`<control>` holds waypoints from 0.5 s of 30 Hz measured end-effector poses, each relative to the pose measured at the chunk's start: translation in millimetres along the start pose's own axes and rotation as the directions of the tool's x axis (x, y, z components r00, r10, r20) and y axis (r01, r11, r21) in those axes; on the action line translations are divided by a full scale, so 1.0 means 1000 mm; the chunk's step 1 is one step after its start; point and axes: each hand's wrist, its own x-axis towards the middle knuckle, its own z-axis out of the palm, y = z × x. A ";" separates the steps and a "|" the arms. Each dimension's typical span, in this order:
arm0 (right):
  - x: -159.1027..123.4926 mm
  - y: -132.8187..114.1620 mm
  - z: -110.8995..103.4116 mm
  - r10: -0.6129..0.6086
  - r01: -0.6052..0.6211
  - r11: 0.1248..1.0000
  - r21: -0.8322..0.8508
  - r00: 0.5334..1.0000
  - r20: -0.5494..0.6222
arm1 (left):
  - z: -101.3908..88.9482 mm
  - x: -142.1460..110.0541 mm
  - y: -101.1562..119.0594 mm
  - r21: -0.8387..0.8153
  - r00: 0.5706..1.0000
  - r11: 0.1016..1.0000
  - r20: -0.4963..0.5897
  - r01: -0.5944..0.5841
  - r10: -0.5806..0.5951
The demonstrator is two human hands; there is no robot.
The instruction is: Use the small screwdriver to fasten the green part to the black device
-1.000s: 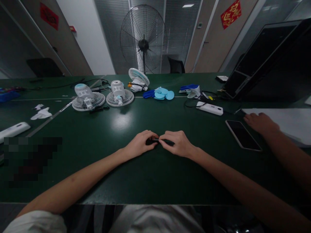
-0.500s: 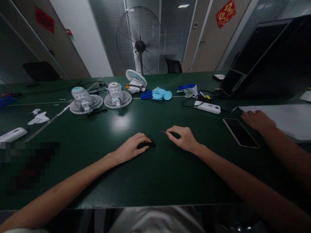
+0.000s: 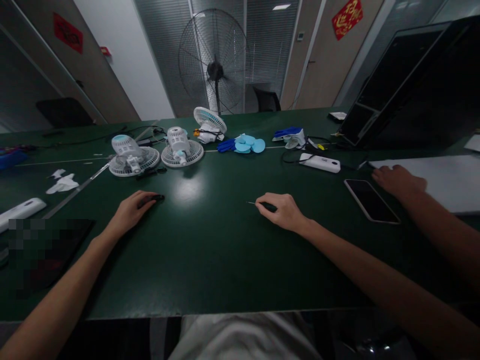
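Observation:
My left hand (image 3: pixel 132 210) is closed around a small black object (image 3: pixel 159 197), whose kind I cannot make out, low over the left part of the dark green table. In my right hand (image 3: pixel 281 211) is a small screwdriver (image 3: pixel 270 206); its thin metal shaft points left and my fingers wrap the dark handle. Beyond my left hand, two white fans lie face down: one fan (image 3: pixel 134 159) on the left and another fan (image 3: pixel 182 151) beside it. Some dark pieces (image 3: pixel 152 173) lie in front of them.
A third small fan (image 3: pixel 210 125) stands tilted behind. Light-blue discs (image 3: pixel 249 143) and blue-white gloves (image 3: pixel 290 136) lie at the back. On the right are a white power bank-like case (image 3: pixel 320 163), a phone (image 3: pixel 371 201) and another person's hand (image 3: pixel 399 181) on white paper (image 3: pixel 453 182).
My left hand has moved left and away from me with the small black object, towards the fans. My right hand stays almost in place with the screwdriver.

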 end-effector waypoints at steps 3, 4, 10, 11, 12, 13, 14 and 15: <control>0.000 -0.001 0.000 -0.009 0.010 1.000 -0.007 1.000 0.011 | -0.006 0.001 -0.012 0.055 0.998 0.997 -0.005 0.057 -0.057; 0.000 -0.001 0.000 -0.012 0.012 1.000 -0.009 1.000 0.014 | -0.006 0.001 -0.013 0.067 0.998 0.995 0.003 0.070 -0.070; -0.001 0.002 0.002 -0.026 0.026 1.000 -0.017 1.000 0.016 | -0.011 0.003 -0.015 0.127 0.976 0.968 0.016 0.214 -0.218; -0.001 0.002 0.002 -0.027 0.027 0.999 -0.021 0.999 0.017 | -0.013 0.003 -0.016 0.134 0.967 0.959 0.017 0.248 -0.253; -0.001 0.003 0.002 -0.028 0.028 0.999 -0.025 0.999 0.019 | -0.015 0.003 -0.018 0.139 0.960 0.952 0.020 0.274 -0.279; -0.001 0.003 0.002 -0.029 0.029 0.999 -0.030 0.999 0.020 | -0.017 0.002 -0.020 0.143 0.955 0.947 0.025 0.289 -0.296; -0.001 0.003 0.002 -0.031 0.031 0.999 -0.035 0.999 0.020 | -0.019 0.001 -0.021 0.147 0.953 0.944 0.030 0.296 -0.303; -0.001 0.003 0.002 -0.032 0.033 0.999 -0.038 0.999 0.021 | -0.020 0.000 -0.023 0.151 0.953 0.944 0.033 0.294 -0.302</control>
